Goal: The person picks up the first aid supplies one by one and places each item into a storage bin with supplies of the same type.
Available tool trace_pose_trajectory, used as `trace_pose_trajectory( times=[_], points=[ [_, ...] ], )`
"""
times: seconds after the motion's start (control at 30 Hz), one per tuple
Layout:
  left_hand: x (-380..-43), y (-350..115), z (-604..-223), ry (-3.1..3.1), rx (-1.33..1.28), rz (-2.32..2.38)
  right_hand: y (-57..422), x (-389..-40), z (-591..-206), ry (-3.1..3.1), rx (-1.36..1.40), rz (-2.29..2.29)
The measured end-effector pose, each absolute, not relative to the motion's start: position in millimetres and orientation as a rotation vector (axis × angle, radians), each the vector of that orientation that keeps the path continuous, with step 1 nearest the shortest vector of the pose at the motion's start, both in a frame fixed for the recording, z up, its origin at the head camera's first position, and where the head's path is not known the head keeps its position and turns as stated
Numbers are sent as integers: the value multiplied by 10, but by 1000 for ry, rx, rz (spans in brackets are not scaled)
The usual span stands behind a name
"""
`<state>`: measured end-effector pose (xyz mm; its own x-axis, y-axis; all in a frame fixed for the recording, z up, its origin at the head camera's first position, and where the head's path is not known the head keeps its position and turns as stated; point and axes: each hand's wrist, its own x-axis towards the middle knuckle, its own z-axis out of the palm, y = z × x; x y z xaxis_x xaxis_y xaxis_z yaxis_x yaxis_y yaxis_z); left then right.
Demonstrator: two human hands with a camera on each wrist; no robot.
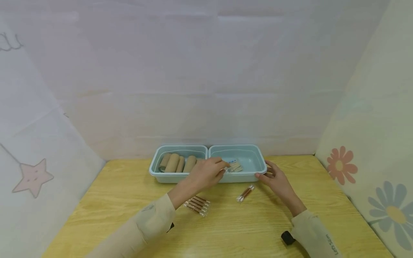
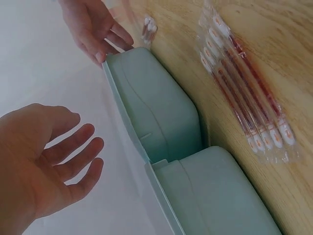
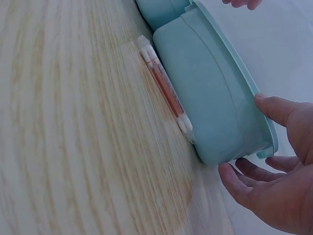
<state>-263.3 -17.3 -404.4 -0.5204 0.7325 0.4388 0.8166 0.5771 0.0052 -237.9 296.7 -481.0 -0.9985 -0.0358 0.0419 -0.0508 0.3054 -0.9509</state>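
My left hand (image 1: 206, 172) reaches over the near rim of the right light-blue plastic bin (image 1: 241, 177). Its fingers are loosely bent with nothing between them in the left wrist view. Close by its fingertips, small pale packets (image 1: 237, 167), some with blue print, lie on the bin's floor. At that bin's right end, my right hand (image 1: 278, 182) grips the corner, with the thumb (image 3: 274, 108) on the rim and the fingers round the end wall. A pair of wrapped iodine cotton swabs (image 3: 166, 88) lies on the table before this bin.
Several more wrapped iodine swabs (image 2: 244, 85) lie in a row beneath my left forearm. The left blue bin (image 1: 171, 178) adjoins the right one and holds several brown cardboard tubes (image 1: 172, 163). A pale cloth wall (image 1: 206, 107) rises behind the wooden table (image 1: 226, 229).
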Motion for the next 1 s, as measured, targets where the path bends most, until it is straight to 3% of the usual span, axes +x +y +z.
trace_pose_trajectory(
  times=[0.57, 1.0],
  points=[
    [-2392, -441, -4127, -2412, -1362, -372, 3079, -2304, -4807, -2531, 40, 1835],
    [-2292, -773, -4435, -2677, -1428, -404, 3028, -2246, -4811, -2521, 16, 1892]
  ],
)
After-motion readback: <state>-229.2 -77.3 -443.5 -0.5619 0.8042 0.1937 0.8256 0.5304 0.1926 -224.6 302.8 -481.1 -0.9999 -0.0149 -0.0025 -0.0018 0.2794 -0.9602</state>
